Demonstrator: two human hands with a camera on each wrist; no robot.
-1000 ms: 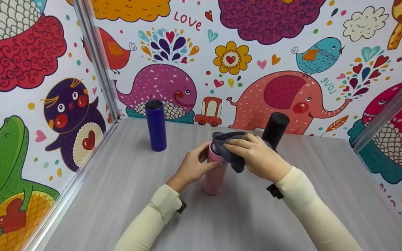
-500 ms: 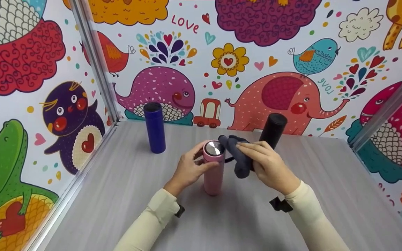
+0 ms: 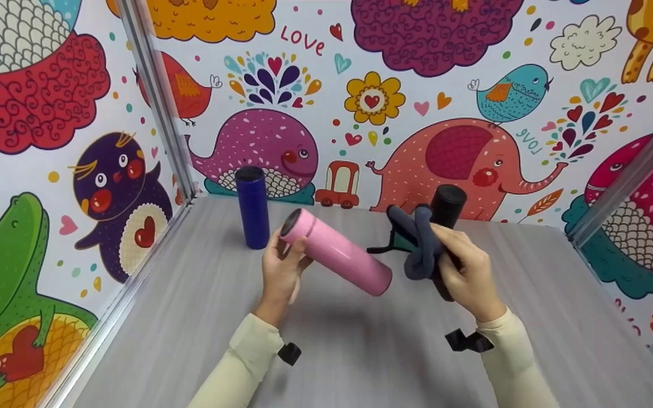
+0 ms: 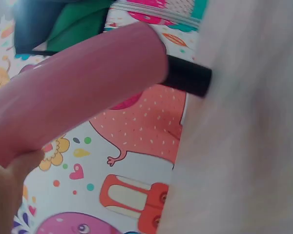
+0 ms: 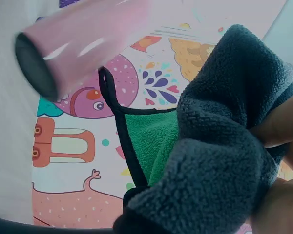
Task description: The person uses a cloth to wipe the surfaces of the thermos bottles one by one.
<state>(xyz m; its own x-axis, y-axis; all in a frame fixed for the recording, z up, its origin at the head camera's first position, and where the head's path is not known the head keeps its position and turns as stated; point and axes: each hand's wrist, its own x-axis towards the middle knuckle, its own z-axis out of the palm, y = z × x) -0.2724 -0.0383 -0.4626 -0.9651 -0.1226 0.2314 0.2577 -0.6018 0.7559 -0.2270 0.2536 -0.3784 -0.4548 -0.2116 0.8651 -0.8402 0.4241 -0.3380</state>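
Note:
My left hand [image 3: 282, 275] grips a pink bottle [image 3: 340, 255] near its capped end and holds it tilted above the table, its base toward the lower right. The left wrist view shows the pink bottle [image 4: 88, 80] slanting across, with a thumb at its side. My right hand [image 3: 471, 272] pinches a bunched dark grey-blue cloth [image 3: 422, 243] to the right of the bottle, apart from it. Up close in the right wrist view, the fluffy cloth [image 5: 219, 151] has a green inner face, black edging and a hanging loop. The right palm is hidden.
A blue bottle [image 3: 253, 209] stands upright at the back left. Behind my right hand stands a black bottle [image 3: 449, 204], partly covered by hand and cloth. Printed walls with metal corner strips border the grey table [image 3: 202, 317].
My left hand has lifted the pink bottle from upright to tilted, moving left. My right hand has drawn the cloth off the bottle's cap, away to the right.

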